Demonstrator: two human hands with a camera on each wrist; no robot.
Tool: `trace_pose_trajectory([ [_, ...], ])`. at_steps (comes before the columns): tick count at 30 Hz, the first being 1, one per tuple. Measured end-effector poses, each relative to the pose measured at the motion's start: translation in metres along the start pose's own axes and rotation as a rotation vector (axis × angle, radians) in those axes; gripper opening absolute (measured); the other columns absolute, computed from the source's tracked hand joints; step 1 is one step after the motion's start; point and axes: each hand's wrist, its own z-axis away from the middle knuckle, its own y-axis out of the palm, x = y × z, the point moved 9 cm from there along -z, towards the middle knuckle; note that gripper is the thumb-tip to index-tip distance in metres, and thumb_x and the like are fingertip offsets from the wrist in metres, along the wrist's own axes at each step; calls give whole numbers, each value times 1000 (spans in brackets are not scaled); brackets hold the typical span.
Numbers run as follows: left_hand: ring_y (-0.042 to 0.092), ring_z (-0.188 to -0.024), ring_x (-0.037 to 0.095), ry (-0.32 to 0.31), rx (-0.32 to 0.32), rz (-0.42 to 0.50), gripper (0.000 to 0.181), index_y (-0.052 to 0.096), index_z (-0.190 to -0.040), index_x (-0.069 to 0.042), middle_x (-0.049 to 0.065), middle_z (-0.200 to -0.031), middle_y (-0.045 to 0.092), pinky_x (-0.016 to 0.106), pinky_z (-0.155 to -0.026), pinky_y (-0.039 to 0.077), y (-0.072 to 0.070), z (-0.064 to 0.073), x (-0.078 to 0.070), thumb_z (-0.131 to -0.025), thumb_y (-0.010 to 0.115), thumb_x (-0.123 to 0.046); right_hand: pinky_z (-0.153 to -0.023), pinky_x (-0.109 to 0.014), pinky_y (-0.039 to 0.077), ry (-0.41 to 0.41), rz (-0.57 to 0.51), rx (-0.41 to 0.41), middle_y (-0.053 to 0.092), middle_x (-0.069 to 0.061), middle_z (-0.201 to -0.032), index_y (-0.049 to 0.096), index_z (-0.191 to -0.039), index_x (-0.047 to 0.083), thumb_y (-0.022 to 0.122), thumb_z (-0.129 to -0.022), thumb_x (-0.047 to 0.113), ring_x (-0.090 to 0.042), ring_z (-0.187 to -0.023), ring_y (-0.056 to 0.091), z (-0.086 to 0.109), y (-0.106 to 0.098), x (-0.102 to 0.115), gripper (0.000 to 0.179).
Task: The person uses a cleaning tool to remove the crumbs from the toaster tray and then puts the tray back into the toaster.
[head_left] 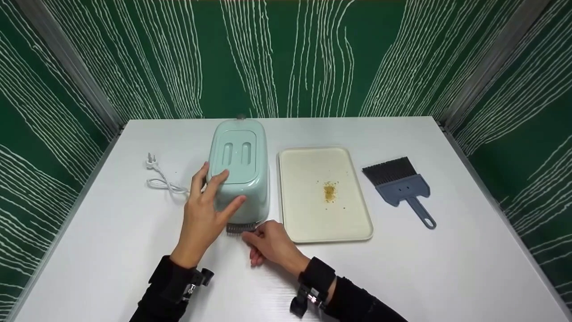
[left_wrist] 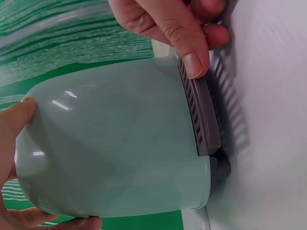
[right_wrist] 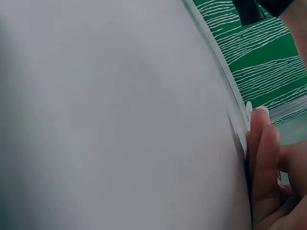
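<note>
A mint-green toaster (head_left: 241,190) with a lid on top stands left of the table's middle. My left hand (head_left: 204,214) rests on its near end with spread fingers, the thumb on the right and other fingertips on the top and left side. Low at the near end is a dark grey slotted crumb tray front (left_wrist: 201,112). My right hand (head_left: 272,243) pinches it at the right end, with the thumb on its outer face in the left wrist view. Curled fingers (right_wrist: 266,158) of that hand lie close to the tabletop in the right wrist view.
To the right of the toaster lies a cream tray (head_left: 304,179) with a small heap of brown crumbs (head_left: 330,192). Farther right is a blue-grey hand brush (head_left: 406,188) with dark bristles. A white power cord (head_left: 163,181) with its plug lies coiled left of the toaster.
</note>
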Motion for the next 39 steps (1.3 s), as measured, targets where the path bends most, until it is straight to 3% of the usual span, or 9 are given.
trace_pose_trajectory([
  [9,52,-145,52,-9,2,2,66,64,-146,-13,27,-166,38,61,-105,58,1,-1,1,-91,87,-41,-44,-28,58,28,6,7,69,-6,-55,72,-74,-3,67,-107,22,-11,-43,67,-1,2,-2,42],
  [21,52,-146,51,-12,3,8,66,65,-145,-12,27,-166,38,60,-108,56,1,0,0,-90,88,-40,-41,-33,57,54,101,3,65,-5,-50,70,-67,1,57,-113,26,-14,-39,65,-3,5,-2,54],
  [28,52,-146,51,-10,-18,16,66,67,-143,-11,28,-164,40,60,-110,55,-5,0,3,-88,91,-37,-39,-32,56,15,153,5,64,-4,-47,69,-65,4,53,-114,27,-12,-37,64,-9,11,3,57],
  [39,52,-146,51,-1,-18,26,66,67,-142,-11,28,-164,41,61,-108,56,-3,-1,-1,-87,91,-38,-37,-31,53,-17,250,-16,63,-1,-45,67,-64,6,50,-115,24,-13,-35,63,-9,7,8,57],
])
